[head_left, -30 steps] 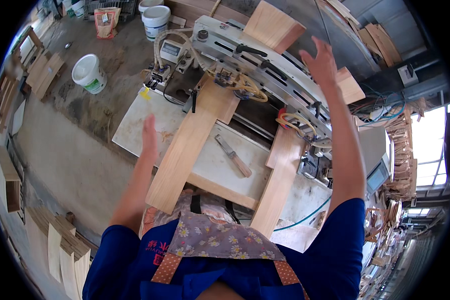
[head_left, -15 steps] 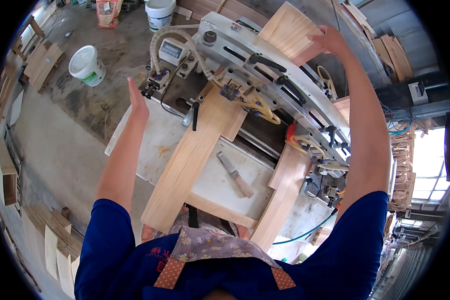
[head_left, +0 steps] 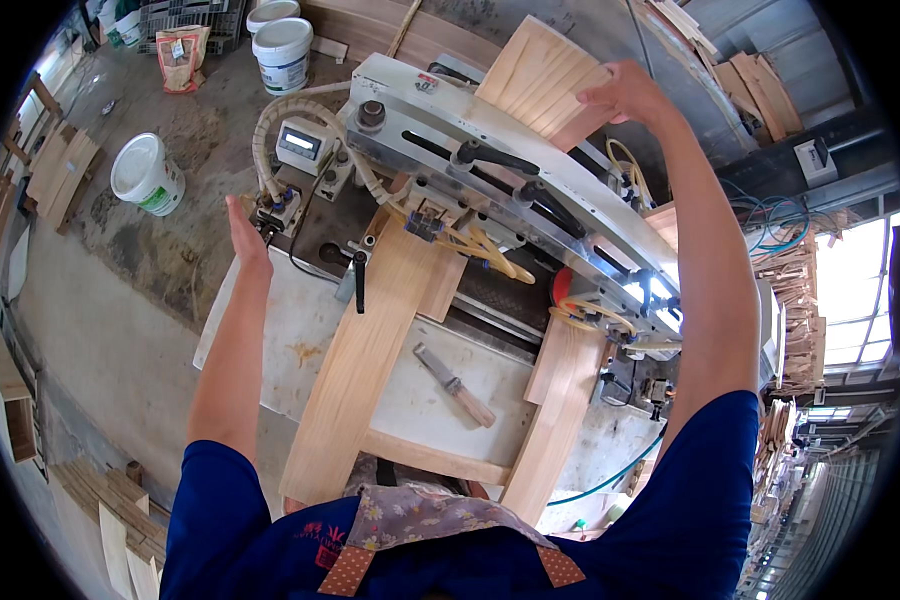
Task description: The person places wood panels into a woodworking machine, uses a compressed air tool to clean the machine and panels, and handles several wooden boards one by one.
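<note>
While the right hand clasps a board, the left hand extends flat, empty; contents of the nearest white bucket are unclear.

Right hand: grip on the wooden block unclear
Block's lower end: hidden behind the machine beam
Left hand: contact with the nearby fitting cannot be told
Left board: far end hidden under the clamp
Display: figures too small
</note>
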Demonstrator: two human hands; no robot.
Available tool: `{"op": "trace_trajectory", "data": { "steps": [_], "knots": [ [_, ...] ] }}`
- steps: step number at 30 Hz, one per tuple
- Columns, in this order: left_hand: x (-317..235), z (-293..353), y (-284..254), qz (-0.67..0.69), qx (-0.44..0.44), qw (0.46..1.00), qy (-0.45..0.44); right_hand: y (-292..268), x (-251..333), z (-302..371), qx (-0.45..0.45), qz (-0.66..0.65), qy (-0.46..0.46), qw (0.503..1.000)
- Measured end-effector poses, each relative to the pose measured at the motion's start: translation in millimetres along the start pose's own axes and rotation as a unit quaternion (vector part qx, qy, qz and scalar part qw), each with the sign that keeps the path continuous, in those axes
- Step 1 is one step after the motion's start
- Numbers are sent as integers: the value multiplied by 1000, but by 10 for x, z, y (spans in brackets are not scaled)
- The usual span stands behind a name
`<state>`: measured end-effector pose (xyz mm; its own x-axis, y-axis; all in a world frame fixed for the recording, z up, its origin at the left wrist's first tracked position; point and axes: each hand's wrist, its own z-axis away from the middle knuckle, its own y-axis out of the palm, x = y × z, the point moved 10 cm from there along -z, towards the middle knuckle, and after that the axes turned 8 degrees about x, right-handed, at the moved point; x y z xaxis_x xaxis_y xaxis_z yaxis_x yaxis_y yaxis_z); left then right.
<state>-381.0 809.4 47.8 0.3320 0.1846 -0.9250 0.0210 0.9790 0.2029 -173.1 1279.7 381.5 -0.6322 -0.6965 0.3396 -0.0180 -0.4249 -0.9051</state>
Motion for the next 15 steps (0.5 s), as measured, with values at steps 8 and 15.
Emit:
{"op": "trace_trajectory", "data": {
  "steps": [8, 15],
  "knots": [
    [-82, 0, -205, -151, -138, 973, 108, -216, 83, 216, -42, 10, -25, 999],
    [-41, -227, -213, -199, -106, 968, 113, -1349, 326, 1023, -114, 26, -69, 991]
  ]
}}
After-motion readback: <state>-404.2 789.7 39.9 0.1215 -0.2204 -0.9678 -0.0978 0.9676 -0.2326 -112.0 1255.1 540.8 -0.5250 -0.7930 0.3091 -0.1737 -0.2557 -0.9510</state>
